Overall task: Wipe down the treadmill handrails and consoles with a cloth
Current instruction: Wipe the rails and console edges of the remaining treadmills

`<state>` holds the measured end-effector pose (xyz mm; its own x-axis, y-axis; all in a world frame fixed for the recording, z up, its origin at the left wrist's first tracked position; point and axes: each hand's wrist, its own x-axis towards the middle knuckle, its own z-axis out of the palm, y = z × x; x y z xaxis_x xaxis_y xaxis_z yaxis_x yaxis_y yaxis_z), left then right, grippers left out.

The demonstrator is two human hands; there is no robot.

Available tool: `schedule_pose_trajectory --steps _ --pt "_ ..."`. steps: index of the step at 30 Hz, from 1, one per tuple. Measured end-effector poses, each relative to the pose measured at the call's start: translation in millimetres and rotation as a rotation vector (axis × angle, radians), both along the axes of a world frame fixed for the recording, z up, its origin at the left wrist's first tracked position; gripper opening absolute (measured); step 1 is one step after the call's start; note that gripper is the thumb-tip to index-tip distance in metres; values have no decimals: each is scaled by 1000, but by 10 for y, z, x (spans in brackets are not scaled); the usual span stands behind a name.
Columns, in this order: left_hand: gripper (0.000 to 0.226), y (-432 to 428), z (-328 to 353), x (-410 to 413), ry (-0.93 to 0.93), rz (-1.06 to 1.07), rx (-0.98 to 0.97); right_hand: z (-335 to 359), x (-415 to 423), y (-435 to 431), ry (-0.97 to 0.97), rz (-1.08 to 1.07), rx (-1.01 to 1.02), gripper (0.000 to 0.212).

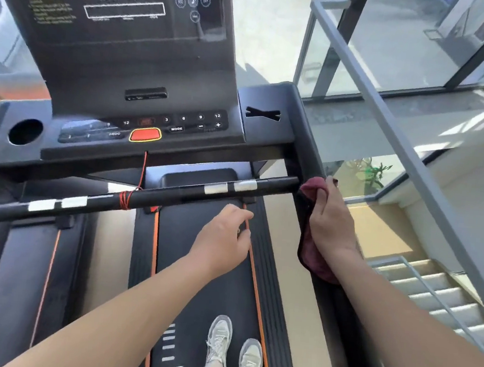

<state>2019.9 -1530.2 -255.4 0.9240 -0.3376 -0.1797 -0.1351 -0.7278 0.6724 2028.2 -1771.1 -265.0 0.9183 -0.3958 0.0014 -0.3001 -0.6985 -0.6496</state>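
Right hand point(331, 223) grips cloth point(313, 262) round the rail point(308, 142); rail's length runs ahead of its fingers; left hand point(221, 240) farther off, loosely curled, empty.

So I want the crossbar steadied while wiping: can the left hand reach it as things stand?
Probably yes. The left hand is empty and hangs just short of the crossbar, with nothing between them; the right hand holds the cloth on the side rail.
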Motion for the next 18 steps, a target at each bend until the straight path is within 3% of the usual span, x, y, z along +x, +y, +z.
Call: schedule_pose_trajectory --steps 4,6,9,12,14,18 --pt "33 182 34 -106 21 73 -37 -71 488 434 15 387 11 55" --pt "33 291 16 -177 51 129 -49 -216 678 550 87 489 -199 67" --pt "32 560 -59 -320 157 199 -61 -391 799 690 107 439 -441 63" --pt "32 856 -164 -369 204 303 -57 -469 866 961 95 345 -453 43" --pt "30 1040 -206 -382 235 379 -67 -507 897 1145 66 301 -466 42" --pt "29 1408 -221 -303 266 403 -78 -469 870 1816 25 469 -464 46"
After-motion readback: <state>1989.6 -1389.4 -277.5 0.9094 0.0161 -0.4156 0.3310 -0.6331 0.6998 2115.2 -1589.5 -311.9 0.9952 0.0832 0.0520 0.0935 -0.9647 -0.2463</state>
